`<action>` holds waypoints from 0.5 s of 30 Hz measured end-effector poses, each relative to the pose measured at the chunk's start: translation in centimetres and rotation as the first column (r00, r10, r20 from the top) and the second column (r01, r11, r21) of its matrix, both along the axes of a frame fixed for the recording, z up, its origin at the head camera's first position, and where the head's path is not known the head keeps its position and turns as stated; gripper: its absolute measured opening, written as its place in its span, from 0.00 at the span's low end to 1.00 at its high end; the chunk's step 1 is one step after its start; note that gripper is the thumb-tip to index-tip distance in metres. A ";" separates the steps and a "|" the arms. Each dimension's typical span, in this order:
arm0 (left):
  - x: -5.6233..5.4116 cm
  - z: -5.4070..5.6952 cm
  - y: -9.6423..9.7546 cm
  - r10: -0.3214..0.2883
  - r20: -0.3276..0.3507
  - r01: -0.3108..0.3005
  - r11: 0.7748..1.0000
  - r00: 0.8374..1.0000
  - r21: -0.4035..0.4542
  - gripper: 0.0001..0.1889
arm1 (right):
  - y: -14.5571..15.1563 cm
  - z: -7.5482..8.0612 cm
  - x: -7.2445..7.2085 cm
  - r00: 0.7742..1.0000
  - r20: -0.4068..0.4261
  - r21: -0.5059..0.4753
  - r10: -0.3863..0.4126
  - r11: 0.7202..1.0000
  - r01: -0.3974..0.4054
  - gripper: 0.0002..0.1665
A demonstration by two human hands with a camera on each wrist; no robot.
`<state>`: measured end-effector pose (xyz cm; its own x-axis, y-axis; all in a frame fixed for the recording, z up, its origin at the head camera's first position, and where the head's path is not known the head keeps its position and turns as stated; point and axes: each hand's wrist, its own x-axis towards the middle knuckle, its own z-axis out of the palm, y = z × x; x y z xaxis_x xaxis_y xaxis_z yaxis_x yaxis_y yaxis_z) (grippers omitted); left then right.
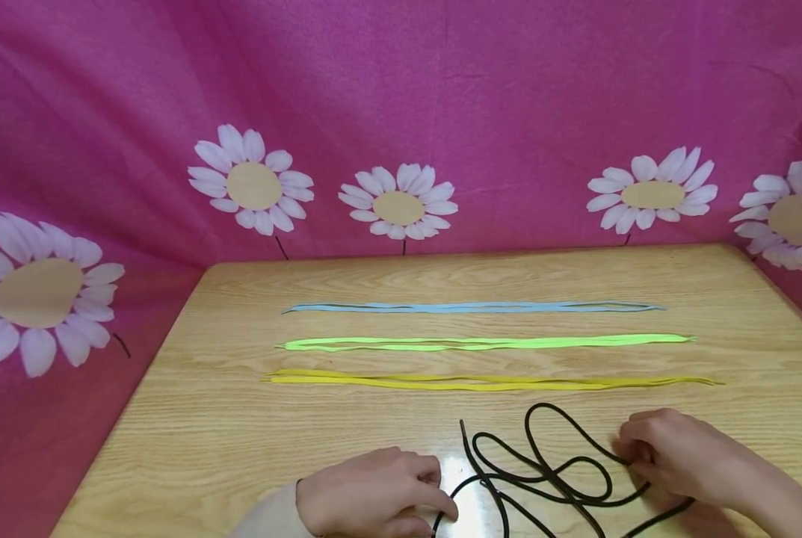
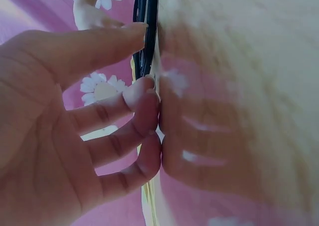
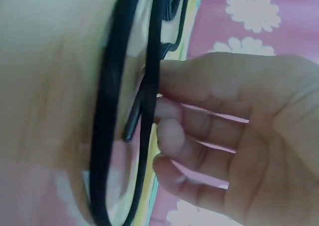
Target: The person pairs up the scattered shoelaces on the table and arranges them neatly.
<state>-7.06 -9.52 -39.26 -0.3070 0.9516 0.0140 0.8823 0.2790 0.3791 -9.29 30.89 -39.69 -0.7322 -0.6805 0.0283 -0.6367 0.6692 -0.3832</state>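
Note:
A long black shoelace (image 1: 540, 406) lies in loose, crossing loops at the front of the table. My right hand (image 1: 676, 456) pinches it at the right between thumb and fingertips. In the right wrist view, a tipped end (image 3: 129, 131) hangs just beyond the thumb. At the left side of the loops is my left hand (image 1: 374, 493), its fingers loosely bent and fingertips on the tabletop. A gap shows between its thumb and forefinger, and black strands (image 2: 145, 31) run right behind the thumb tip; whether the thumb touches them I cannot tell.
Beyond the black loops, three folded laces lie stretched side to side on the wooden table (image 1: 192, 418): yellow (image 1: 481, 385), neon green (image 1: 575, 342) and light blue (image 1: 468, 307). A pink cloth (image 1: 508, 90) with white daisies hangs behind the table and at its sides.

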 end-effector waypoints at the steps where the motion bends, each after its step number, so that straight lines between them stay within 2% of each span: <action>1: 0.0 0.0 0.0 -0.002 0.004 0.002 1.000 1.000 0.002 0.11 | 0.4 0.2 0.0 0.999 0.033 0.027 -0.024 0.999 0.024 0.21; 4: -0.2 0.0 -0.2 0.001 -0.018 -0.001 1.000 1.000 -0.004 0.05 | 1.8 0.7 -0.1 0.993 0.077 0.079 -0.093 0.993 0.087 0.18; 6: -0.2 0.2 -0.4 0.010 -0.027 -0.011 1.000 1.000 -0.025 0.01 | 2.6 0.9 -0.2 0.991 0.048 0.092 -0.127 0.988 0.123 0.16; 9: -0.2 0.7 -0.9 0.028 -0.033 -0.031 0.996 0.999 -0.083 0.06 | 3.9 1.2 -0.2 0.982 -0.013 0.113 -0.188 0.976 0.188 0.17; 11: -0.2 1.3 -1.4 0.061 0.017 -0.058 0.987 0.998 -0.148 0.08 | 4.7 1.1 -0.1 0.978 -0.073 0.097 -0.197 0.974 0.203 0.19; 13: -0.2 1.9 -2.1 0.129 0.096 -0.105 0.969 0.987 -0.222 0.09 | 5.5 1.1 0.0 0.975 -0.092 0.090 -0.205 0.973 0.213 0.20; 14: -0.2 2.3 -2.5 0.181 0.138 -0.141 0.954 0.974 -0.263 0.10 | 5.9 1.1 0.1 0.974 -0.106 0.082 -0.203 0.974 0.212 0.21; 15: -0.2 2.6 -2.9 0.242 0.188 -0.178 0.936 0.952 -0.304 0.12 | 6.2 1.1 0.1 0.973 -0.120 0.078 -0.198 0.975 0.208 0.23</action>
